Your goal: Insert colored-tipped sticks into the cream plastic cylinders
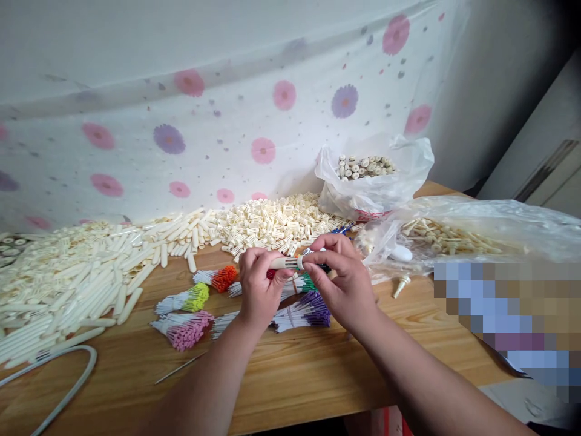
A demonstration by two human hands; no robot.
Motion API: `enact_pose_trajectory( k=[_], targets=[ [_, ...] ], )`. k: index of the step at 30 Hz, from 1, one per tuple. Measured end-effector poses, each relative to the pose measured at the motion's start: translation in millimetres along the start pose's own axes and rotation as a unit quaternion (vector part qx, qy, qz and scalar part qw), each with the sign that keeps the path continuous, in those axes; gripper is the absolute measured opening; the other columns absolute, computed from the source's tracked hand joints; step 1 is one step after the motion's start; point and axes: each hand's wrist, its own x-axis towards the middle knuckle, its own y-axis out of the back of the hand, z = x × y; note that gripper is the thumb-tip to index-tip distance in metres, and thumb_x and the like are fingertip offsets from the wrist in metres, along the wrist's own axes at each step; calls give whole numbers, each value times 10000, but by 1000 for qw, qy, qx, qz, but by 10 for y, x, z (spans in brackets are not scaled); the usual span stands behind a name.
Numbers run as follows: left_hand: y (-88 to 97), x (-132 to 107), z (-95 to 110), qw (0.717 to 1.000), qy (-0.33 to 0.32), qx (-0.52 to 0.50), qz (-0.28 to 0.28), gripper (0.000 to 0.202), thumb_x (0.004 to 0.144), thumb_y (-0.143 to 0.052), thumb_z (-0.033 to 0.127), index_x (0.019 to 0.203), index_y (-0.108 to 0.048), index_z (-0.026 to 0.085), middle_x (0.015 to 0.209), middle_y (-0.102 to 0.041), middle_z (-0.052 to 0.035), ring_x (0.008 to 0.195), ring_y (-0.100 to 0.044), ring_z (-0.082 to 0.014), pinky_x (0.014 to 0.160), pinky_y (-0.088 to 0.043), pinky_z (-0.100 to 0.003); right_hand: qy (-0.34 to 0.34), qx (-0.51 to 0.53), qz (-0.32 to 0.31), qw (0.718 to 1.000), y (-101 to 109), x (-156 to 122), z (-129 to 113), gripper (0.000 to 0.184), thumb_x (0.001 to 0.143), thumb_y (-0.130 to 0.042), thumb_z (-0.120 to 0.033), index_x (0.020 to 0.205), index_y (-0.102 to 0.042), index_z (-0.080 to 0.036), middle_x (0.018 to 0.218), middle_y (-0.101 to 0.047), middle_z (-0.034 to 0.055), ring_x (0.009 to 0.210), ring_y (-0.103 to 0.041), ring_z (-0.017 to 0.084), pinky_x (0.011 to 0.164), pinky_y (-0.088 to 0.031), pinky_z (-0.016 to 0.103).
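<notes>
Both my hands meet over the middle of a wooden table [318,375]. My left hand [258,284] and my right hand [340,284] pinch the two ends of a cream pen barrel [287,263], held level between the fingertips. Just under the hands lie bundles of thin pen refills with coloured ends: orange [220,277], yellow-green [190,298], pink [184,330], purple [308,310] and green [308,282]. The green bundle is partly hidden by my right hand.
A heap of cream pen barrels [77,284] covers the left of the table. Small ribbed cream parts [272,224] are piled at the back. Two clear plastic bags [376,175] [458,236] of parts stand at the right. A flowered cloth [227,133] hangs behind. A white cord [68,387] lies front left.
</notes>
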Motion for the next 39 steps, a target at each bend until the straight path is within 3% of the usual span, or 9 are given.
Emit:
enact_pose_trajectory(
  k=[9,11,13,15,17,25,30,34,39],
  targets=[
    [0,22,-66,1000,11,13,5,451,824,-478,598,885,-658,189,866,-523,-60,859,-516,-226,787,-418,-357,-83,175,-43,980,103,77,122,95,817,-616,-219,775,-700,-213,934,-598,44,906,-578,178,820,-464,358],
    [-26,21,-107,999,33,-20,-6,427,834,-486,579,888,-644,186,866,-528,-56,859,-522,-223,783,-416,-348,-81,117,-2,990,256,220,277,127,828,-600,-241,740,-681,-198,888,-614,39,861,-592,166,798,-472,326],
    [-58,17,-143,995,63,-70,-14,396,859,-474,551,890,-619,184,849,-529,-44,838,-525,-210,773,-411,-331,-81,-68,4,994,422,375,496,124,840,-579,-231,837,-692,-180,889,-635,52,870,-595,167,803,-463,300],
    [-85,11,-165,990,87,-113,-20,373,877,-460,532,881,-599,186,830,-523,-30,817,-519,-196,765,-401,-315,-115,-277,-131,945,545,481,745,185,860,-527,-195,936,-694,-172,928,-661,61,819,-607,151,748,-461,259],
    [-101,3,-175,985,101,-137,-27,369,876,-463,533,869,-590,187,818,-514,-23,804,-511,-189,757,-391,-305,-129,-326,-204,914,592,506,979,154,810,-569,-144,855,-715,-168,879,-689,57,795,-623,155,730,-452,237],
    [-142,-33,-189,974,146,-165,-51,404,854,-480,564,887,-599,179,843,-535,-32,831,-524,-201,786,-389,-314,-170,-443,-284,833,523,339,1466,203,836,-524,-109,939,-691,-163,1037,-670,119,1015,-591,216,836,-438,270],
    [-168,-40,-185,972,151,-166,-67,434,841,-476,591,871,-601,176,852,-541,-38,858,-531,-209,822,-395,-326,-186,-483,-299,801,525,336,1605,207,916,-534,-290,1042,-616,-147,1088,-625,81,982,-599,187,854,-498,378],
    [-183,-46,-199,972,156,-159,-71,446,839,-464,604,897,-596,181,865,-549,-39,855,-537,-207,813,-407,-322,-175,-483,-298,805,516,337,1620,246,919,-533,-327,1088,-596,-159,1134,-605,79,985,-600,182,862,-508,393],
    [-184,-47,-213,972,156,-158,-74,426,845,-475,583,909,-603,181,882,-565,-43,865,-545,-209,829,-414,-322,-137,-448,-285,836,542,329,1524,132,883,-564,-221,935,-678,-178,1052,-655,92,1014,-588,196,875,-469,315]
  ],
)
